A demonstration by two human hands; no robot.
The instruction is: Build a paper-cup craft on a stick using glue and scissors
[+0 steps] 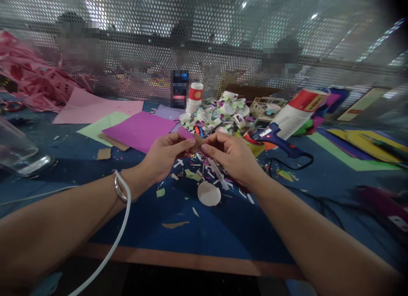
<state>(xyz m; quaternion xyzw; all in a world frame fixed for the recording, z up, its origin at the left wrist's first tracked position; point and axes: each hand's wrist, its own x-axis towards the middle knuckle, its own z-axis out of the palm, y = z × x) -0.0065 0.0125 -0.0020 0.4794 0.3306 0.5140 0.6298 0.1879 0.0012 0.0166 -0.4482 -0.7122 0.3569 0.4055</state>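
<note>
Both hands were up over the middle of the table (127, 228), fingertips nearly meeting. My left hand (162, 157) pinched a small brown piece (198, 143) between thumb and fingers; my right hand (237, 157) gripped the same piece from the three o'clock side. A bit of purple paper (185, 133) showed at my left fingertips; whether it was joined to the brown piece, I could not tell. A bracelet (120, 189) sat on my left wrist, with a white cord (123, 219) looping beside it.

Bearings taken from the brown piece. Six o'clock: a pale paper disc (209, 194) lying flat, cut scraps (193, 175) strewn between it and my hands. Twelve o'clock: an upright red-and-white paper cup (195, 94). One o'clock: a heap of cut cup parts (228, 109). Between two and three: a tilted stack of cups (295, 113), with a blue glue gun (279, 138) in front. Ten o'clock: a purple sheet (143, 128), overlapping a light green sheet (100, 128), with a pink sheet (98, 106) beyond. Nine o'clock, well apart: a clear container (24, 147).
</note>
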